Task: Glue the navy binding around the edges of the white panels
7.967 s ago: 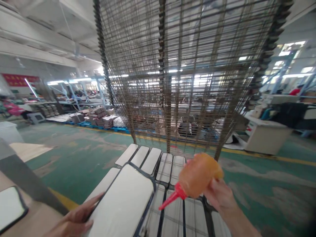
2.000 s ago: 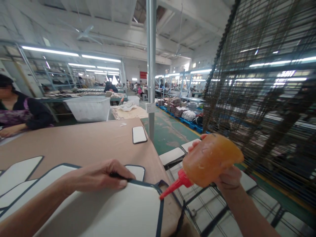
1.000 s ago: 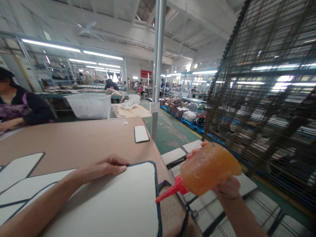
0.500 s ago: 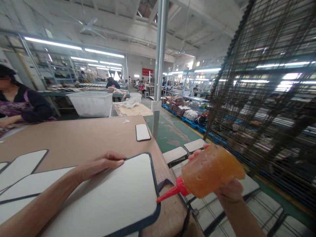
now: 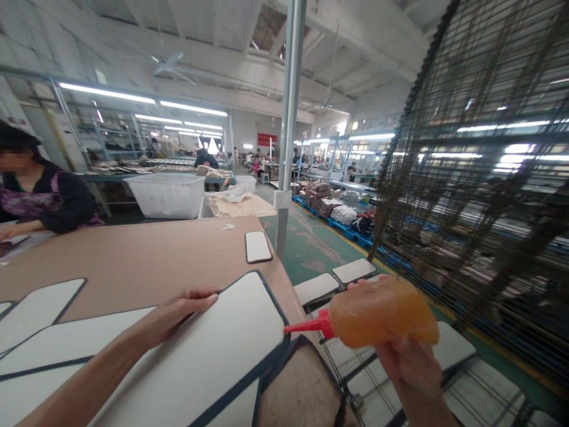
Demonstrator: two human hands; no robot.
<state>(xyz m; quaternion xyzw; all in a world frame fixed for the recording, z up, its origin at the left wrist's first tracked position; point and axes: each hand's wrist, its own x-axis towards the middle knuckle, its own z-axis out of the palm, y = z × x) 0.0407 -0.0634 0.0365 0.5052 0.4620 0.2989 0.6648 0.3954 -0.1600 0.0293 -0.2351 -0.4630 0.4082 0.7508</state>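
My left hand [image 5: 191,311] grips the far edge of a white panel with a dark border [image 5: 208,350], thumb on top and fingers curled at the rim. The panel is tilted, its near end out of view. In my right hand [image 5: 411,362] is a squeeze bottle [image 5: 382,311] of amber glue-like liquid, held almost level. Its red nozzle [image 5: 306,326] points left, and the tip touches or nearly touches the panel's dark right edge. Other white panels [image 5: 35,314] lie overlapping under and left of my left arm.
A small white dark-edged panel [image 5: 258,247] lies near the brown table's [image 5: 146,249] far corner. Beside it rises a metal post [image 5: 284,178]. Wire racks [image 5: 368,379] bearing white panels sit at the right, below a tilted mesh rack [image 5: 480,148]. A co-worker [image 5: 48,190] sits at left.
The panel has turned counterclockwise, its right corner moving up. The bottle has swung more level, and its nozzle tip has moved up along the panel's edge. My left hand keeps its grip.
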